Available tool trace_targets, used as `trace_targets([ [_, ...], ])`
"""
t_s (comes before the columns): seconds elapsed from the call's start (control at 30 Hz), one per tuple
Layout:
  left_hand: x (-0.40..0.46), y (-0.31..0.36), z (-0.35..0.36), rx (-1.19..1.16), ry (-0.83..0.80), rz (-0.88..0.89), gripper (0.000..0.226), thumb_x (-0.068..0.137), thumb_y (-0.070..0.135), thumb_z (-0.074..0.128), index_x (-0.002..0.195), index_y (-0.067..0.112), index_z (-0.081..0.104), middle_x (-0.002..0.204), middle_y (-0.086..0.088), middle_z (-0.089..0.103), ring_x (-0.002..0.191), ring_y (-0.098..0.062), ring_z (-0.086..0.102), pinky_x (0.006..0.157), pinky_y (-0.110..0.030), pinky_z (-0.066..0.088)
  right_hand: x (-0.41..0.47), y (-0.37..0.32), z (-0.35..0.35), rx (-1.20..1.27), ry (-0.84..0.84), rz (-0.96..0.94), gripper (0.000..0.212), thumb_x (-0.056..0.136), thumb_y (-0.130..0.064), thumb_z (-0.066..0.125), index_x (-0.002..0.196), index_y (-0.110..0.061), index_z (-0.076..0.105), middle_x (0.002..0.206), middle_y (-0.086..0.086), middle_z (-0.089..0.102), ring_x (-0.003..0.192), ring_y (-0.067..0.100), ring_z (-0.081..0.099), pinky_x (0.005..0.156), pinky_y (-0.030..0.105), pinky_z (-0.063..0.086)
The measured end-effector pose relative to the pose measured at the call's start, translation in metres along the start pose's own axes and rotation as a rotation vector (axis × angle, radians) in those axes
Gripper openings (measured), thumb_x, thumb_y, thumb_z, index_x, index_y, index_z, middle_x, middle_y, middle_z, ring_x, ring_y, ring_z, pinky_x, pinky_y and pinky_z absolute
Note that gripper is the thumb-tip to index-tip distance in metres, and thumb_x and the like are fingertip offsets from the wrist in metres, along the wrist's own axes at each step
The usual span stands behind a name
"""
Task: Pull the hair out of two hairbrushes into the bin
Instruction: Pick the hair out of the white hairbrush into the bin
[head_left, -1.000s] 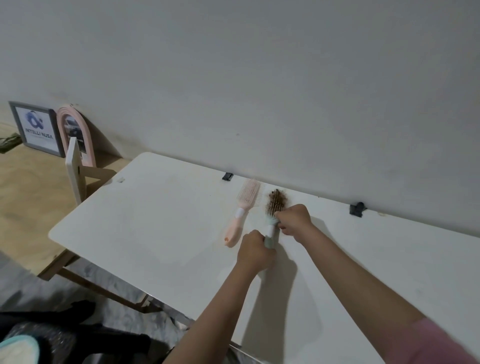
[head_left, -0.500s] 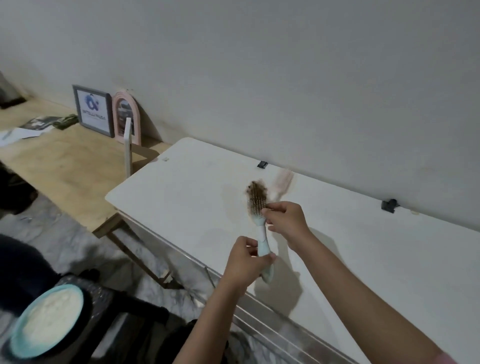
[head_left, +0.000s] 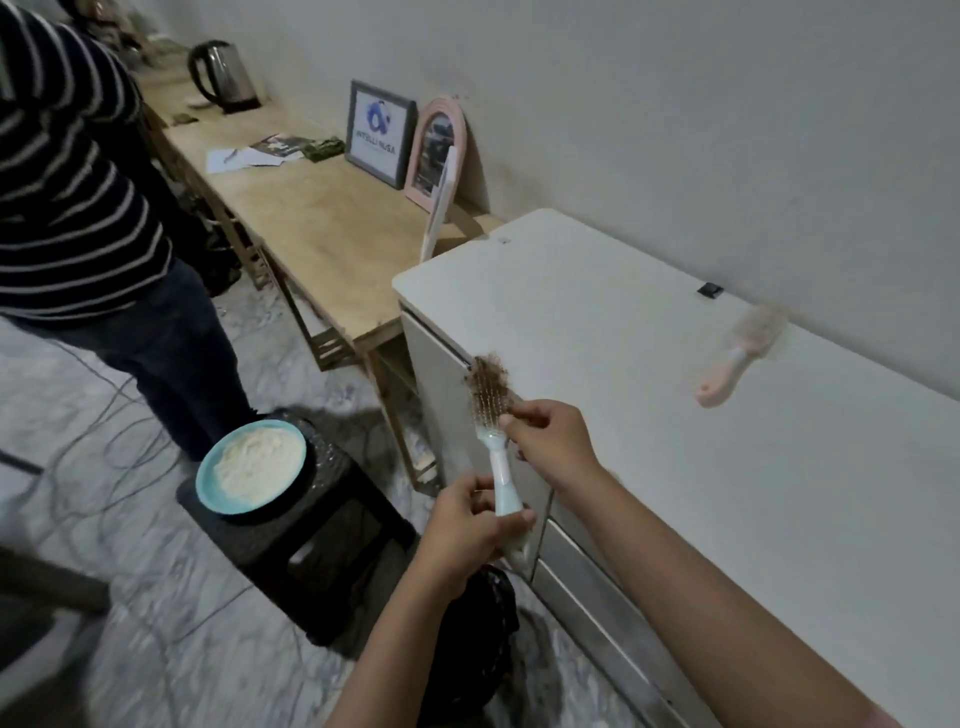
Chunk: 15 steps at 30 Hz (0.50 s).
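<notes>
Your left hand (head_left: 470, 525) grips the handle of the pale blue hairbrush (head_left: 493, 441), held upright off the left edge of the white table (head_left: 649, 395). Your right hand (head_left: 550, 439) pinches at its bristles (thick with brown hair (head_left: 488, 379)). The pink hairbrush (head_left: 740, 353) lies on the table's far side.

Blue brush (head_left: 491, 415) now lifted off white table (head_left: 675, 441), held past its edge by left hand (head_left: 467, 530) and right hand (head_left: 553, 441); pink brush (head_left: 740, 353) left behind on tabletop.
</notes>
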<state>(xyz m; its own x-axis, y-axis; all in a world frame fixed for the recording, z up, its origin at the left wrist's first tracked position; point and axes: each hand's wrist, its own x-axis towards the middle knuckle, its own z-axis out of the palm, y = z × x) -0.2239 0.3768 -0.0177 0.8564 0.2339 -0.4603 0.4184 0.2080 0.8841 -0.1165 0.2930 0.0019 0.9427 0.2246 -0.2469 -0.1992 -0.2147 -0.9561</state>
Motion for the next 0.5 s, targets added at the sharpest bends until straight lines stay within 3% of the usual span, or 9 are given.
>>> trace_targets([
  [0.2,0.010,-0.081,-0.044,-0.038,0.116,-0.006,0.046,0.076,-0.001,0.077,0.116,0.000,0.054,0.080,-0.004,0.067,0.073,-0.016,0.067,0.056,-0.027,0.053,-0.004,0.072,0.063,0.019,-0.092,0.014,0.024,0.085,-0.011,0.066,0.107,-0.005,0.064,0.082,-0.003,0.063,0.075,0.008,0.060,0.071,0.025,0.053],
  [0.37,0.021,-0.143,-0.056,-0.055,0.151,-0.008,0.039,0.079,-0.005,0.072,0.113,0.003,0.054,0.064,0.007,0.069,0.061,-0.004,0.067,0.052,-0.022,0.052,0.001,0.136,0.088,0.018,-0.107,0.045,0.034,0.082,-0.022,0.071,0.108,-0.002,0.064,0.086,0.002,0.067,0.079,0.012,0.063,0.078,0.031,0.053],
  [0.5,0.028,-0.185,-0.062,-0.031,0.168,-0.006,0.037,0.081,-0.001,0.073,0.113,0.006,0.055,0.066,0.008,0.069,0.065,-0.006,0.068,0.054,-0.024,0.052,0.000,0.175,0.093,0.019,-0.124,0.068,0.037,0.080,-0.029,0.073,0.108,-0.007,0.061,0.083,-0.002,0.065,0.075,0.009,0.063,0.073,0.027,0.055],
])
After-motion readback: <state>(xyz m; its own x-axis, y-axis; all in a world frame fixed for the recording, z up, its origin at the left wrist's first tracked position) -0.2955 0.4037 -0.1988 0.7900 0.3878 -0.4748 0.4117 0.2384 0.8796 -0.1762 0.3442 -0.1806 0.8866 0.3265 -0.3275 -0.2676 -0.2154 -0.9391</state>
